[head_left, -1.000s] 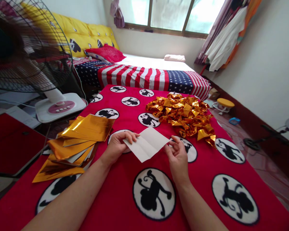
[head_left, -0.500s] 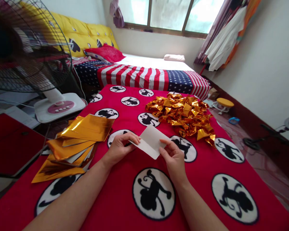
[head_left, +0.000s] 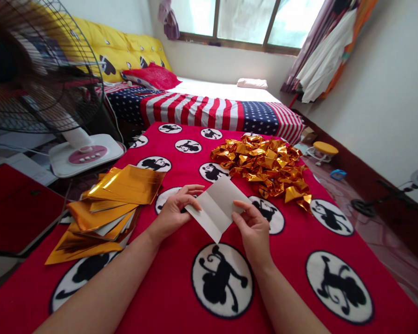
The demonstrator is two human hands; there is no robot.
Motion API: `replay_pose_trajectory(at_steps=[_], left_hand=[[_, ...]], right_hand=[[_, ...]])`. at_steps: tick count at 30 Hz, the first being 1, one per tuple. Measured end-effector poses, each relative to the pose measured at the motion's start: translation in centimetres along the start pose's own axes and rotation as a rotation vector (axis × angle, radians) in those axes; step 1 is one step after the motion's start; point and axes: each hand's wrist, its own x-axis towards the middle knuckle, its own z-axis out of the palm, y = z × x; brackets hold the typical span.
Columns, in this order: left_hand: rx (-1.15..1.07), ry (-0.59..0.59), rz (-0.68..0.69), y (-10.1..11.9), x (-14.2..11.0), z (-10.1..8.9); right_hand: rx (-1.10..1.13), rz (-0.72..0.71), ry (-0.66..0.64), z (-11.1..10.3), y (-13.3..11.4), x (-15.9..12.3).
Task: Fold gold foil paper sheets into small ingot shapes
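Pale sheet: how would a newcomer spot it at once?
Find the red cloth with monkey circles. Between its gold stack and the crumpled gold heap, the left hand and right hand hold the pale sheet. Unlike both, its creased face shows no gold.

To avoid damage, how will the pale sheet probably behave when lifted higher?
The pale sheet looks thin, so it is probably light and easy to crumple. Creased across, it may bend there first. Held by the left hand and right hand, it hardly sags, so it seems slightly stiff.
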Motion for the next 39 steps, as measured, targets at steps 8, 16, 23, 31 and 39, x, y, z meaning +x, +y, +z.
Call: replay_pose_trajectory(at_steps=[8, 16, 23, 31, 39], left_hand=[[-0.176, 0.019, -0.111, -0.44, -0.16, 0.3], [-0.252, 0.019, -0.212, 0.02, -0.11, 0.29], [-0.208, -0.005, -0.172, 0.03, -0.19, 0.43], [-0.018, 0.019, -0.096, 0.35, -0.03, 0.41], [-0.026, 0.269, -0.021, -0.29, 0.3, 0.07]], right_hand=[[0.009, -0.01, 0.001, 0.05, -0.12, -0.09], [0.008, -0.011, 0.043, 0.06, -0.2, -0.06], [0.017, 0.004, 0.03, 0.03, -0.2, -0.09], [0.091, 0.037, 0.01, 0.03, 0.12, -0.03], [0.213, 0.084, -0.142, -0.1, 0.03, -0.02]])
